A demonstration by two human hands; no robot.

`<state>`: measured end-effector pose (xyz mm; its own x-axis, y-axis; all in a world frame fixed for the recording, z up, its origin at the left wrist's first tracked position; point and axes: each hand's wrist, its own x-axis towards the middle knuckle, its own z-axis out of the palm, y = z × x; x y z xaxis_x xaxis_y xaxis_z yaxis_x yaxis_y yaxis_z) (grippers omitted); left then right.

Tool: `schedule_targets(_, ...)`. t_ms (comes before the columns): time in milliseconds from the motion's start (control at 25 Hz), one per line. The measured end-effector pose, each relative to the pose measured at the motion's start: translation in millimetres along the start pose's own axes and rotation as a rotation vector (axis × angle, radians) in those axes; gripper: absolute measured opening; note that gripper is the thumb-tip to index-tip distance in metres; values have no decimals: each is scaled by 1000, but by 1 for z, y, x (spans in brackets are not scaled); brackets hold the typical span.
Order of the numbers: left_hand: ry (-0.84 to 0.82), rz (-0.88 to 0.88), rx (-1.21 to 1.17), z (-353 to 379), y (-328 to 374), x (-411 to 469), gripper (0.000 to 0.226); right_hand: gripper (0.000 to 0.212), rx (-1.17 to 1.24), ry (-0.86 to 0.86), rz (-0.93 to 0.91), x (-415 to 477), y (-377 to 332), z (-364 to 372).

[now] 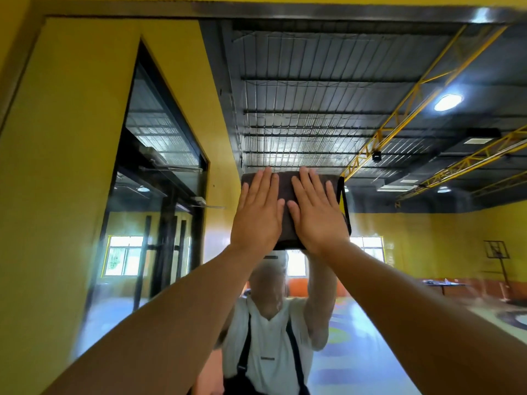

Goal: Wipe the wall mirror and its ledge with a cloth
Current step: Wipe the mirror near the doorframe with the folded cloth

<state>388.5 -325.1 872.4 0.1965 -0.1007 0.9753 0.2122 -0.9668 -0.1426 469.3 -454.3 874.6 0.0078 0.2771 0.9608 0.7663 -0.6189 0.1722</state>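
1. Laid the left grip [258, 212] flat on the cloth [285, 185], released, fingers straight, close together and pointing up, curled round nothing.
2. Laid the right grip [316, 215] just beside it in the same way, flat and released, with the two thumbs near each other but apart over the middle of the cloth.
3. Found the cloth a dark brown-grey folded pad, pressed against the wall mirror [370, 67], with a dark-trimmed edge showing past the right grip.
4. Reached up with both bare forearms, which crossed the lower view and hid part of the glass.
5. Saw just below the cloth the person's reflection [268, 352]: pale short-sleeved shirt, two dark straps, arms raised; a small dark label on the chest, too blurred to read.
6. Saw reflected farther out a dark ribbed ceiling [299, 124], yellow trusses [410, 101], a round lit lamp [448, 102], a dark doorway [162, 181] on the left, bright windows [125, 255], and a hoop stand [497, 252] and a low table [445, 284] far right.
7. Noted a dark metal strip [342, 13] along the mirror's top and a yellow wall [11, 38] outside it.
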Motion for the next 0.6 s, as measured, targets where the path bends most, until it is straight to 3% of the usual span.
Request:
schedule_targets(240, 46, 64, 138, 14, -7, -11, 59, 58, -80, 117, -27, -12, 6, 14)
schedule_targets(600, 24, 91, 133, 27, 7, -105, 55, 54, -79, 115, -23, -111, -9, 34)
